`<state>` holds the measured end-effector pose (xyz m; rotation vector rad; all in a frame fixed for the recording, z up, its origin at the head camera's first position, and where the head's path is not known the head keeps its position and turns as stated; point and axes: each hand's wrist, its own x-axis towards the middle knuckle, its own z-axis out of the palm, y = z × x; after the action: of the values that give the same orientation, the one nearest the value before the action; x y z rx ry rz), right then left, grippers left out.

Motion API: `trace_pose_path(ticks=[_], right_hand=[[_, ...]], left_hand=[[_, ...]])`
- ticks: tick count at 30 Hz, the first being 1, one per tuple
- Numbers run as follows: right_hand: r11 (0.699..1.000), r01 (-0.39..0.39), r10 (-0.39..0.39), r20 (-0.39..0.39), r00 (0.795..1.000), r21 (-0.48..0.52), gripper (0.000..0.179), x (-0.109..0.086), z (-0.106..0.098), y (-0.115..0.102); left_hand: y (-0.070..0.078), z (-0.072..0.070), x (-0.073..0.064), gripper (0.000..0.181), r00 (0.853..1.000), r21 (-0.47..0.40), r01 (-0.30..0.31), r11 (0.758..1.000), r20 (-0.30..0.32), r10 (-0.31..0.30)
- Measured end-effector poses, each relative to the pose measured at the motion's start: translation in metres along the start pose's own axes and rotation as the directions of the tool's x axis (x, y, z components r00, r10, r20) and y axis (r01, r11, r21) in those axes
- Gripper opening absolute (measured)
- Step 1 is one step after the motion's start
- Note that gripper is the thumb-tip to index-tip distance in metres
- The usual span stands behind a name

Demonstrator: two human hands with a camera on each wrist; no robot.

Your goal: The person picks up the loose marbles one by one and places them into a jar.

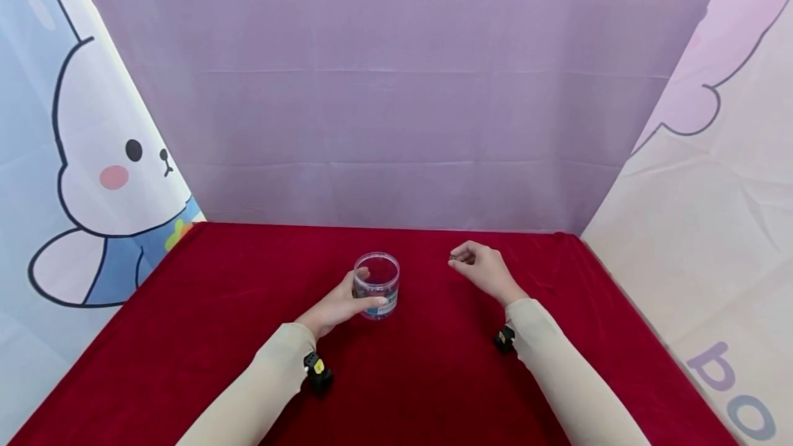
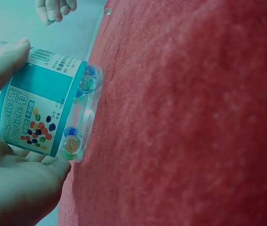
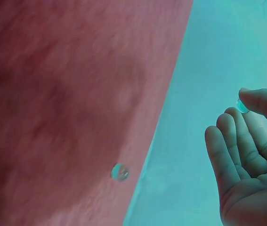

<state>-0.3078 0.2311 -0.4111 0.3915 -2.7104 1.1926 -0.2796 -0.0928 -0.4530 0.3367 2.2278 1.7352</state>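
Note:
My left hand (image 1: 334, 305) grips a clear, open-topped plastic jar (image 1: 385, 289), thumb on the near side and fingers round the back. A blue and white label (image 2: 48, 89) wraps the jar in the left wrist view. Several glass marbles (image 2: 71, 145) lie at its bottom, some with blue and green in them. To the right of the jar, my right hand (image 1: 488, 272) is raised over the cloth. Its thumb and fingertip pinch a clear marble (image 3: 242, 107), while the other fingers bend loosely. Another clear marble (image 3: 120, 172) sits on the cloth near that hand.
Dark red cloth (image 1: 409, 391) covers the table. A plain purple curtain (image 1: 396, 88) hangs behind it. Printed cloth panels stand on both sides, the left one with a cartoon rabbit (image 1: 118, 171). Each wrist wears a small black camera (image 1: 319, 374).

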Motion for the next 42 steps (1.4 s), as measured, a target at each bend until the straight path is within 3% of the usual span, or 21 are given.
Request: trace_pose_path(ticks=[25, 42], right_hand=[[0.986, 0.141, -0.147, 0.074, 0.986, 0.084, 0.021, 0.005, 0.03, -0.057], [0.968, 0.229, -0.241, 0.119, 0.963, 0.106, 0.023, 0.005, 0.049, -0.078]], left_hand=[[0.0, 0.0, 0.002, 0.096, 1.0, -0.003, 0.005, 1.0, -0.002, -0.005], [0.002, 0.0, 0.001, 0.094, 1.0, -0.007, 0.018, 1.0, -0.003, -0.018]])
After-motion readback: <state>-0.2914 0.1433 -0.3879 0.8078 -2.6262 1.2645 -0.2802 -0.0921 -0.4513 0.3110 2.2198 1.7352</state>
